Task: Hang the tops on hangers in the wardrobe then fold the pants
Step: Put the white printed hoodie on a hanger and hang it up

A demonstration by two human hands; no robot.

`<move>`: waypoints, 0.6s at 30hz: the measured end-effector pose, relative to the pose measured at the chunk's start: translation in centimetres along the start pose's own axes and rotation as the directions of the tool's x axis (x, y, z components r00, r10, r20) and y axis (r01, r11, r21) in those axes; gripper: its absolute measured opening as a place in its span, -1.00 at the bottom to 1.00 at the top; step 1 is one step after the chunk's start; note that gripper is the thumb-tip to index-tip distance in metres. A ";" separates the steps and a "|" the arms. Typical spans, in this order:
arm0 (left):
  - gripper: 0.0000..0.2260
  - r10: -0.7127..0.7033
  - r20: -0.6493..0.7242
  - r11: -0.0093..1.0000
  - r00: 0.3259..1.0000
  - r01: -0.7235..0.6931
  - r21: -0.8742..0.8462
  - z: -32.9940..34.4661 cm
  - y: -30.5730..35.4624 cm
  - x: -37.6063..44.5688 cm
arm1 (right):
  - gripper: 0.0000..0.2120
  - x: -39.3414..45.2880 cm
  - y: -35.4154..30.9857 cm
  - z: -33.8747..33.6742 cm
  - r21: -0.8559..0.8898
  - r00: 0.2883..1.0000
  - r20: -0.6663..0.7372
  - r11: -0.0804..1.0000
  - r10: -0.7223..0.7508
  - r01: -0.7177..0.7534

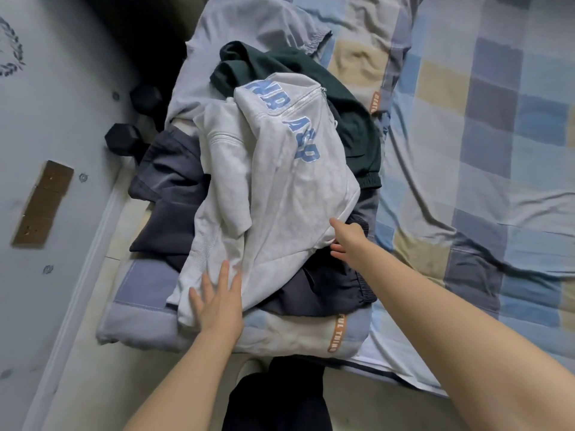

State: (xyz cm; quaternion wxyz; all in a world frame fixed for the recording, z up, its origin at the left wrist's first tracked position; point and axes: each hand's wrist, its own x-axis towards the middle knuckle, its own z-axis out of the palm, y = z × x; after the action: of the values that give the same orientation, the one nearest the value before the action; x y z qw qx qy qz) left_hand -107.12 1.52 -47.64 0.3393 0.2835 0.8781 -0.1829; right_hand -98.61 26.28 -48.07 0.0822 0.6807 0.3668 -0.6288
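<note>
Head view shows my left hand [217, 303] flat with fingers spread on the white hoodie [273, 194], which tops the clothes pile [329, 287] on the bed [485, 157]; my right hand [347, 236] tucks under its edge, grip unclear. It looks soft and floppy, so I'd lift it by the shoulders. No containers appear.

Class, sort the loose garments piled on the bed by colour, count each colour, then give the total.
White: 1, the hoodie with blue letters
Dark green: 1, the dark green garment
Dark navy: at least 1, the dark navy clothing, partly buried
Total: at least 3
</note>
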 end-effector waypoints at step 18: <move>-0.75 -0.316 -0.512 0.334 0.799 -0.411 -0.848 -18.8 -1.8 -11.5 | -0.83 -17.8 -1.9 -5.4 -0.078 0.720 -0.200 0.744 -0.664 0.664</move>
State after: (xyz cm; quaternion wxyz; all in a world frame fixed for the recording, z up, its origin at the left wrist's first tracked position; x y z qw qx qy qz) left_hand -110.52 5.53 -26.14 0.1477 0.1034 0.8649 0.4684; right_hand -94.39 23.64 -30.03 -0.1881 0.5678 0.5931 -0.5389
